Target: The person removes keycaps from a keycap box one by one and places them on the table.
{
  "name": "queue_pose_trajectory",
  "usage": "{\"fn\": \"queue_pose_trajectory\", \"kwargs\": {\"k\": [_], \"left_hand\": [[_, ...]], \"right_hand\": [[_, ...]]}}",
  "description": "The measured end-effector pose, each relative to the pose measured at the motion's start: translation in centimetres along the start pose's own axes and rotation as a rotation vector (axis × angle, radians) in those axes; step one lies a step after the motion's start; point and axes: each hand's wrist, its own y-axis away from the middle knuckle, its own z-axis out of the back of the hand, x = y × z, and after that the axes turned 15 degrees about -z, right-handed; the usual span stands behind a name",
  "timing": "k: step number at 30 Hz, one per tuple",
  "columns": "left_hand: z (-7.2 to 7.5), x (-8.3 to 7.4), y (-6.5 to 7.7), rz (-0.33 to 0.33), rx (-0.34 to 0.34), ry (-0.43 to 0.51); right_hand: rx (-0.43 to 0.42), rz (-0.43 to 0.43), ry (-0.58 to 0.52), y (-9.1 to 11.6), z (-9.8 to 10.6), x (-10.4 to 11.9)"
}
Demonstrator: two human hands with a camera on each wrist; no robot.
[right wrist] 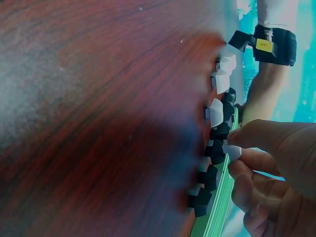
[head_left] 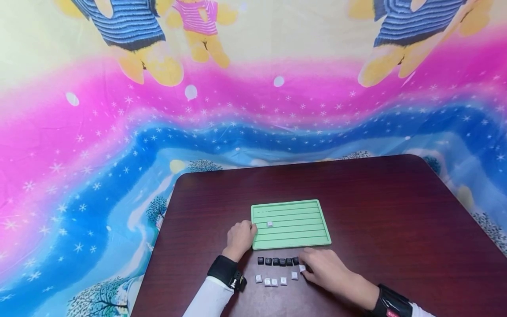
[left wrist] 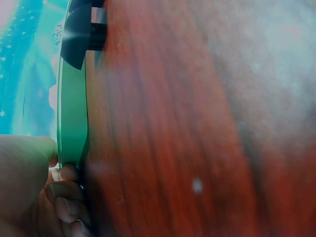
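Observation:
My left hand (head_left: 239, 237) grips the left edge of a light green ridged tray (head_left: 297, 233). In the left wrist view its thumb and curled fingers (left wrist: 69, 210) meet at the tray's end (left wrist: 73, 118). My right hand (head_left: 330, 269) pinches a white keycap (right wrist: 232, 151) between thumb and fingertips, close to the right end of a row of black keycaps (head_left: 275, 261). One white keycap (head_left: 270, 224) sits on the tray, left of its middle. Several more white keycaps (head_left: 283, 281) lie in a loose row nearer to me than the black ones.
The dark red-brown table (head_left: 368, 207) has rounded far corners. Behind it hangs a printed cloth (head_left: 237, 110) with bears and snowflakes. Black bands with small devices are strapped round both wrists, the left band (head_left: 223, 268) beside the keycap rows.

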Motion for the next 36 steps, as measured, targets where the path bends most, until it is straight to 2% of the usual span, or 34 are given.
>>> {"fn": "queue_pose_trajectory", "kwargs": {"k": [10, 21, 36], "left_hand": [[0.0, 0.0, -0.1, 0.011, 0.009, -0.006], [0.0, -0.1, 0.1, 0.0, -0.011, -0.001], [0.1, -0.1, -0.1, 0.007, 0.005, -0.003]], "right_hand": [[0.007, 0.029, 0.038, 0.7, -0.4, -0.1], [0.022, 0.026, 0.04, 1.0, -0.7, -0.3], [0.023, 0.026, 0.052, 1.2, -1.0, -0.5]]}}
